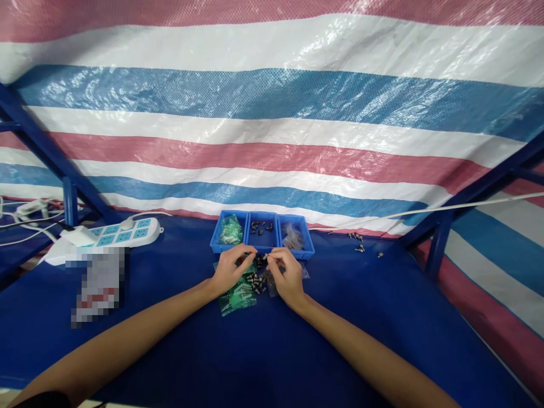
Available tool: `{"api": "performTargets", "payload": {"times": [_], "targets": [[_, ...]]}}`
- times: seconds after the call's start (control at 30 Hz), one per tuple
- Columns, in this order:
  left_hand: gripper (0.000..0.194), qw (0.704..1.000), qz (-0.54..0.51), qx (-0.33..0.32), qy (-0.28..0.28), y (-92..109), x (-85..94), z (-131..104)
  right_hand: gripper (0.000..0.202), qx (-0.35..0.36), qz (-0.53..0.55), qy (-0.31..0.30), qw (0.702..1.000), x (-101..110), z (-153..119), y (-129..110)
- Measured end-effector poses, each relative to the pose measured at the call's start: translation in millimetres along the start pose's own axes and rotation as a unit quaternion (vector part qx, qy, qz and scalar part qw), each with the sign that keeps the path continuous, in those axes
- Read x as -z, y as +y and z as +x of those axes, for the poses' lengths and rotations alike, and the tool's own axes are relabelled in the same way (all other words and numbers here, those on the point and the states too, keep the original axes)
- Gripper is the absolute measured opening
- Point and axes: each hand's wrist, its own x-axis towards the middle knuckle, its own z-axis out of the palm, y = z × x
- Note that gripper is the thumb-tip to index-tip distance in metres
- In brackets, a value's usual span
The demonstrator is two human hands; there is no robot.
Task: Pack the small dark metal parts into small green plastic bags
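Observation:
Both hands meet over the blue table, just in front of three blue bins. My left hand (232,268) has its thumb and fingers brought together; whatever lies between the tips is too small to make out. Close on its right, my right hand (288,276) pinches a small pale and dark piece (268,258). Below and between them lies a pile of small black and silver parts (255,281), beside green plastic packets (238,296) and a clear bag (271,283). The left bin (215,247) holds green packets, the middle bin (262,249) small dark parts, the right bin (310,251) clear bags.
A white power strip (144,231) with plugs and cables lies at the left, near a blurred grey item (101,283). Several small metal parts (360,249) are scattered at the back right. Blue frame bars (437,246) and a striped sheet (272,130) stand behind.

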Motion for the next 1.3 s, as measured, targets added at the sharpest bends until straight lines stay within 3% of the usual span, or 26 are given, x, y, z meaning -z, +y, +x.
{"api": "performTargets", "payload": {"times": [0.13, 0.4, 0.57, 0.9, 1.3], "targets": [[0.020, 1.000, 0.016, -0.017, -0.005, 1.5, 0.4, 0.4, 0.011, -0.013, 0.039, 0.002, 0.999, -1.5, -2.2, 1.0], [0.020, 1.000, 0.012, -0.003, -0.003, 1.1, 0.2, 0.2, 0.011, 0.004, 0.002, 0.028, 1.000, -1.6, -0.7, -0.2], [0.021, 1.000, 0.017, -0.005, -0.005, 0.5, 0.2, 0.4, 0.009, -0.020, 0.002, 0.038, 0.999, -1.5, 1.3, 2.3], [0.018, 1.000, 0.019, -0.014, -0.008, 1.9, 0.9, 0.7, 0.019, -0.027, 0.009, 0.034, 0.999, -2.4, 0.9, 5.3], [0.013, 0.999, 0.021, -0.047, 0.004, -1.8, -2.2, 0.0, 0.014, -0.033, 0.011, 0.015, 0.999, -1.7, 1.1, 1.4]]}}
